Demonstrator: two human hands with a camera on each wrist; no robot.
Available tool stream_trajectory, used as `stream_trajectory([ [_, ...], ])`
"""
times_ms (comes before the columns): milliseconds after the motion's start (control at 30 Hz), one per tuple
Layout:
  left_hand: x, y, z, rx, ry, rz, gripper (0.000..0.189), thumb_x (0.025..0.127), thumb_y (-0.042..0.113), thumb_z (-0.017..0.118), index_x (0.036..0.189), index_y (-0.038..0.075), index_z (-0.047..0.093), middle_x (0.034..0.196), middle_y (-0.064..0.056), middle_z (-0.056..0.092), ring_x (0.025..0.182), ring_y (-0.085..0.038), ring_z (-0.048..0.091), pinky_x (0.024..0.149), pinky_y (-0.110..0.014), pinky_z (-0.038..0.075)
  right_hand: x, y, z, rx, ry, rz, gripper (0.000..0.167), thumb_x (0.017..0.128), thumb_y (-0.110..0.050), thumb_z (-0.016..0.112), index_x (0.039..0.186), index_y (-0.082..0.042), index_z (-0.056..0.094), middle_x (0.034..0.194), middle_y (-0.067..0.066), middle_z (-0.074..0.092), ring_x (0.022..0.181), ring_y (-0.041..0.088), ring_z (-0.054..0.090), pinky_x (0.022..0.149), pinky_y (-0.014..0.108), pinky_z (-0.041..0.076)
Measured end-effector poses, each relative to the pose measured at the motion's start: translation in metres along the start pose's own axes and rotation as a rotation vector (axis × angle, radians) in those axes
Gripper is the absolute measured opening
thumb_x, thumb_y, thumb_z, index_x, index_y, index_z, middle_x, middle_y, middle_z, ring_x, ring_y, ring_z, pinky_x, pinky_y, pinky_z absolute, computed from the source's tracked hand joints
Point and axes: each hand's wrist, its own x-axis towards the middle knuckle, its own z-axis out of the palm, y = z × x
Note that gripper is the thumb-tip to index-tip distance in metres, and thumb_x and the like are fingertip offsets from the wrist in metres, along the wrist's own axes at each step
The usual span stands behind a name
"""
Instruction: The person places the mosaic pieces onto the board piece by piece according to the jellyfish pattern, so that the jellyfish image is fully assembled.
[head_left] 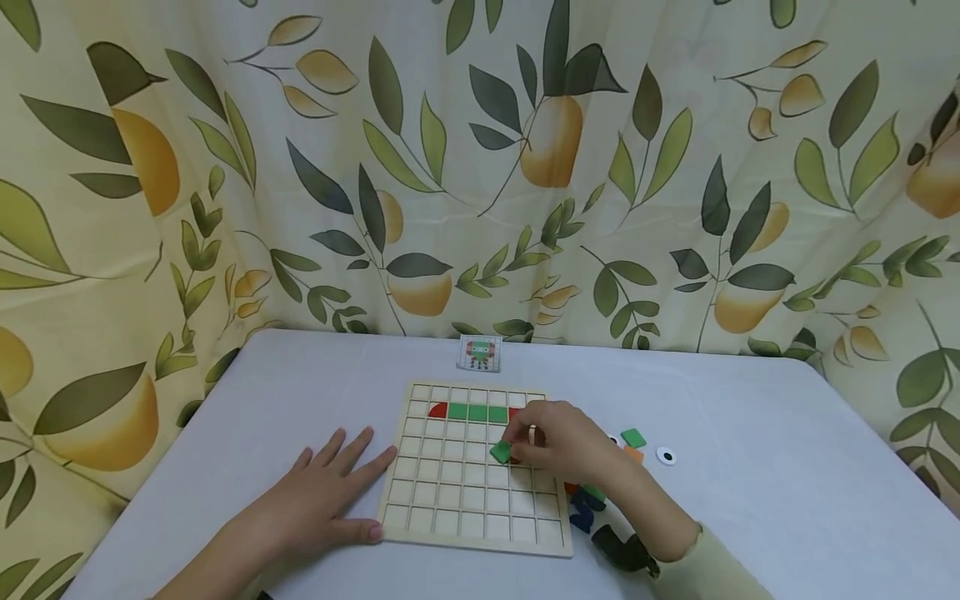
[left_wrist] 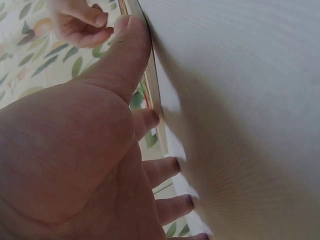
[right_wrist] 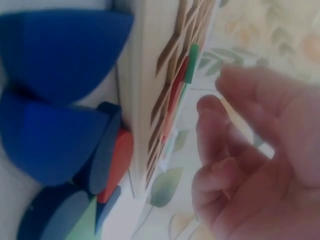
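Note:
A wooden grid board (head_left: pixel 450 546) lies on the white table. In one of its upper rows, several green squares (head_left: pixel 477 412) sit between red pieces (head_left: pixel 438 410). My left hand (head_left: pixel 318 492) lies spread at the board's left side, thumb and fingertips against its edge. Over the right part of the board is my right hand (head_left: pixel 562 442), its fingers loosely bent. A loose green square (head_left: pixel 500 452) lies tilted by those fingertips, with a red piece partly hidden beside it. In the right wrist view a gap shows between the fingertips and this green square (right_wrist: pixel 191 64).
Blue pieces (head_left: pixel 582 510), an orange piece (head_left: pixel 633 454), a green piece (head_left: pixel 633 437) and a white eye disc (head_left: pixel 666 456) lie right of the board. A picture card (head_left: pixel 480 354) stands behind it. A patterned curtain (head_left: pixel 480 242) hangs beyond the table.

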Motion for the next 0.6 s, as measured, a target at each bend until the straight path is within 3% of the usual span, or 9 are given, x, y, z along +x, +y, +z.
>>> stream_trajectory([
  [200,-0.0012,-0.0004,-0.0004,-0.001,-0.004,0.002,0.094,0.078,0.077,0.059,0.157,0.033,0.032,0.166,-0.011,0.019,0.151,-0.047,0.011,0.109,-0.076,0.015,-0.0018,-0.0056,0.0024,-0.082,-0.100,-0.077,0.011,0.090,-0.021,0.073,0.100,-0.024,0.077,0.092,-0.012,0.060,0.074,0.008,0.053,0.069,0.025,0.046],
  [400,0.0001,-0.0009,0.0001,-0.002,-0.005,0.004,0.095,0.077,0.078,0.058,0.157,0.033,0.032,0.166,-0.012,0.019,0.150,-0.048,0.012,0.109,-0.076,0.016,-0.0016,-0.0045,0.0047,-0.135,-0.094,-0.096,0.014,0.089,-0.018,0.071,0.100,-0.024,0.077,0.098,-0.013,0.060,0.083,0.008,0.053,0.073,0.025,0.047],
  [600,-0.0010,-0.0004,0.0005,-0.004,0.000,0.007,0.094,0.078,0.077,0.058,0.157,0.033,0.032,0.166,-0.012,0.020,0.150,-0.047,0.012,0.109,-0.076,0.016,-0.0009,-0.0012,0.0051,-0.127,-0.107,-0.138,0.012,0.091,-0.019,0.069,0.098,-0.024,0.078,0.102,-0.017,0.064,0.091,0.006,0.056,0.086,0.032,0.050],
])
